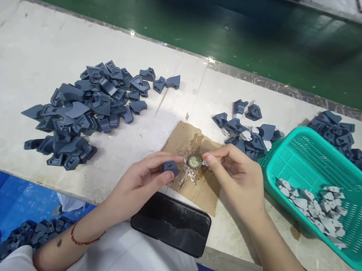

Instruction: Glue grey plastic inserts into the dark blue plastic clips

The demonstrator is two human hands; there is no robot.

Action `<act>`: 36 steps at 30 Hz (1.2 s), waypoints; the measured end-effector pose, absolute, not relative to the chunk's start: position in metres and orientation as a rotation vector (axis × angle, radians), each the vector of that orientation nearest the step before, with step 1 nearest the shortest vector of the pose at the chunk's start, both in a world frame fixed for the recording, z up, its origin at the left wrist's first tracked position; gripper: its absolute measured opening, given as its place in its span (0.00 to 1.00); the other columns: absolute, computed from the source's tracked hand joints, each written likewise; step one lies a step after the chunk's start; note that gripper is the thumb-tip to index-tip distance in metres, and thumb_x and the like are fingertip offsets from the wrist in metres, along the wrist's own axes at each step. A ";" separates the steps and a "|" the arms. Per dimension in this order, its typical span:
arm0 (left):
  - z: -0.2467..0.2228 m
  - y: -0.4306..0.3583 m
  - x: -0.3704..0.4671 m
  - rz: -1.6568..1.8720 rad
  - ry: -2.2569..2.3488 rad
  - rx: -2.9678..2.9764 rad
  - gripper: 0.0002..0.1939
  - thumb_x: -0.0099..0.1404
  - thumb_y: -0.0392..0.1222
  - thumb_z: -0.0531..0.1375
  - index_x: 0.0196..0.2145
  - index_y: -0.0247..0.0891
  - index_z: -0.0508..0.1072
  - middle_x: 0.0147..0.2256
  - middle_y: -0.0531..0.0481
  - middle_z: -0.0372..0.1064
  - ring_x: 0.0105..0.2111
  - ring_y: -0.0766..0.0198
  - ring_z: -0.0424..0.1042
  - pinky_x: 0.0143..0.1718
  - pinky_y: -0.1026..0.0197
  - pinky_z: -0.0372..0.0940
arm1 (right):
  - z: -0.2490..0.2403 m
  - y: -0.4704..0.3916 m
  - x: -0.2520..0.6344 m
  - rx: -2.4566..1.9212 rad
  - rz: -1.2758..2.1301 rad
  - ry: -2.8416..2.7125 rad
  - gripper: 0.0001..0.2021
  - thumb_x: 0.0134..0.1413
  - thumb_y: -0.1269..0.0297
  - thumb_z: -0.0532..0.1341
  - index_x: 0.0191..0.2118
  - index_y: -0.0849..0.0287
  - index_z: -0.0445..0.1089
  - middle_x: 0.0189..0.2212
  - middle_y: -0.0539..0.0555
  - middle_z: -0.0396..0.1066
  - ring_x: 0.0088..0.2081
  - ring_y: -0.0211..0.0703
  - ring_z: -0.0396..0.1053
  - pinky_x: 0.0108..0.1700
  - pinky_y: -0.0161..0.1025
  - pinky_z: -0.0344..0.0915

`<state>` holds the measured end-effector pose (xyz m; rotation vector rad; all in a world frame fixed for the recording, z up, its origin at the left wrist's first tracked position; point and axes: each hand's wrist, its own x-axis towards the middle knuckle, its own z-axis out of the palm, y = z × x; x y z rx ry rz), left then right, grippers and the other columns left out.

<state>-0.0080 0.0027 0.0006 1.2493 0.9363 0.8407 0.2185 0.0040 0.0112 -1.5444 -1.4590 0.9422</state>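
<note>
Between thumb and fingers, my left hand (147, 177) holds a dark blue-grey plastic part (171, 167). My right hand (237, 173) pinches a small light-grey piece (204, 162) at the edge of a small round container (194, 161). That container stands on a brown sheet (205, 191) with glossy drips and splashes around it. A large pile of blue-grey parts (101, 101) lies to the left. Beyond my right hand is a smaller group of blue-grey parts (235, 125) with light-grey pieces among them.
A green basket (303, 135) on the right holds light-grey pieces (319, 209). Behind it lie more blue-grey parts (341, 135). A black phone (172, 222) is at the table's front edge. More parts (37, 234) lie on blue sheeting at lower left.
</note>
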 end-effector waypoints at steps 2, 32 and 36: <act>0.001 0.002 -0.009 0.799 0.907 1.245 0.16 0.75 0.43 0.61 0.57 0.47 0.79 0.58 0.44 0.76 0.58 0.54 0.74 0.53 0.56 0.76 | 0.010 0.004 0.218 -1.560 0.832 -1.609 0.11 0.66 0.58 0.65 0.32 0.56 0.72 0.26 0.49 0.75 0.26 0.36 0.69 0.28 0.34 0.61; 0.001 -0.004 0.001 0.710 1.072 1.588 0.07 0.73 0.40 0.64 0.46 0.37 0.78 0.44 0.49 0.77 0.34 0.71 0.73 0.31 0.72 0.69 | 0.004 0.009 0.218 -1.483 0.484 -1.967 0.12 0.67 0.66 0.64 0.30 0.57 0.68 0.21 0.46 0.68 0.22 0.33 0.63 0.26 0.33 0.58; 0.000 -0.004 0.002 0.694 1.058 1.621 0.07 0.74 0.42 0.62 0.44 0.36 0.77 0.43 0.47 0.76 0.36 0.68 0.73 0.31 0.71 0.68 | 0.008 0.006 0.215 -1.532 0.844 -1.567 0.14 0.66 0.61 0.65 0.28 0.57 0.69 0.19 0.46 0.68 0.20 0.32 0.63 0.24 0.32 0.59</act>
